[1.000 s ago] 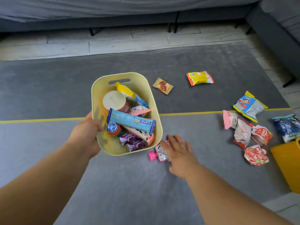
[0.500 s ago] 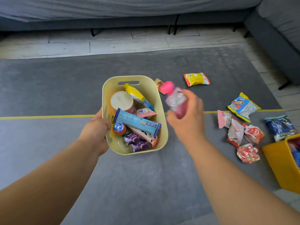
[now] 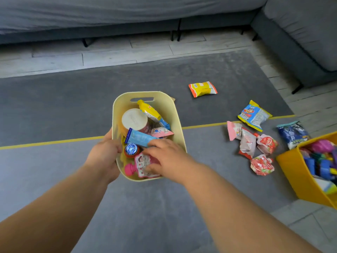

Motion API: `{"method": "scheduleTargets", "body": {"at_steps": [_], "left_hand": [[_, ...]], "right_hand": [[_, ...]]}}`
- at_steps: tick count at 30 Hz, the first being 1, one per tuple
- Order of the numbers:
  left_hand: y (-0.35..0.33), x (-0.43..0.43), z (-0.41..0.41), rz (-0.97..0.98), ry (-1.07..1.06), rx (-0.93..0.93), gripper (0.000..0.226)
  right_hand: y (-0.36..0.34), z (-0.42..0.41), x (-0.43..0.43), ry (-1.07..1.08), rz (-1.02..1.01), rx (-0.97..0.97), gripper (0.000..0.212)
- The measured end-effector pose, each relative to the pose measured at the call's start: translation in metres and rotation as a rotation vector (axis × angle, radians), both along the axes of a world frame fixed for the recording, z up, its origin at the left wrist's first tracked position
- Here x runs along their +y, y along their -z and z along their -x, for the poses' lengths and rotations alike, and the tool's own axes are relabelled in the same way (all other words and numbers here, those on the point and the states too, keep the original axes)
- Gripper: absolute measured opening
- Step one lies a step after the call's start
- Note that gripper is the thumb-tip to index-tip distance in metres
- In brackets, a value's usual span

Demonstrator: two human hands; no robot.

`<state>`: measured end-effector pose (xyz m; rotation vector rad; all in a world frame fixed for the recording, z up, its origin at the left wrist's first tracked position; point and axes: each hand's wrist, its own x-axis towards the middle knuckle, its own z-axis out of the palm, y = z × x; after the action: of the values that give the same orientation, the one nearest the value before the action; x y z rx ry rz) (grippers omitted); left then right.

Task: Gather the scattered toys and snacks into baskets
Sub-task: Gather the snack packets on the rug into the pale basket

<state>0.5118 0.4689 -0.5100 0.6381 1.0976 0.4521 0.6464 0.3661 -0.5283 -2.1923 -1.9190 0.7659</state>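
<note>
A pale yellow basket point(image 3: 171, 108) sits on the grey rug, holding several snacks, among them a white-lidded cup point(image 3: 134, 119) and a blue bar point(image 3: 138, 137). My left hand point(image 3: 104, 156) grips the basket's left rim. My right hand point(image 3: 164, 156) is inside the basket at its near end, fingers on a pink-capped pouch point(image 3: 141, 165) that lies on the other snacks. Loose packets lie on the rug to the right: a yellow-orange bag point(image 3: 202, 89), a blue-yellow bag point(image 3: 254, 115), a dark blue bag point(image 3: 292, 134) and a cluster of red and white packets point(image 3: 253, 145).
An orange-yellow bin point(image 3: 299, 178) with colourful toys stands at the right edge. A yellow tape line point(image 3: 49, 142) crosses the rug. A grey sofa point(image 3: 300, 31) runs along the back and right side, on thin black legs over pale floor tiles.
My right hand picked the pink-capped pouch up off the rug, carried it over the basket and lowered it inside. The view shifted right, showing more of the orange-yellow bin.
</note>
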Motion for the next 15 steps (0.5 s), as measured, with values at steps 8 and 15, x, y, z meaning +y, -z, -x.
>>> {"method": "scheduleTargets", "body": {"at_steps": [8,15], "left_hand": [[-0.013,-0.028,-0.04,0.064,0.019,-0.007,0.075],[-0.011,-0.053,-0.076,0.098,0.012,0.036,0.067]], "right_hand": [[-0.01,-0.031,-0.024,0.014,0.119,-0.099,0.035],[-0.03,-0.087,-0.044,0.61,-0.391,0.138,0.025]]}}
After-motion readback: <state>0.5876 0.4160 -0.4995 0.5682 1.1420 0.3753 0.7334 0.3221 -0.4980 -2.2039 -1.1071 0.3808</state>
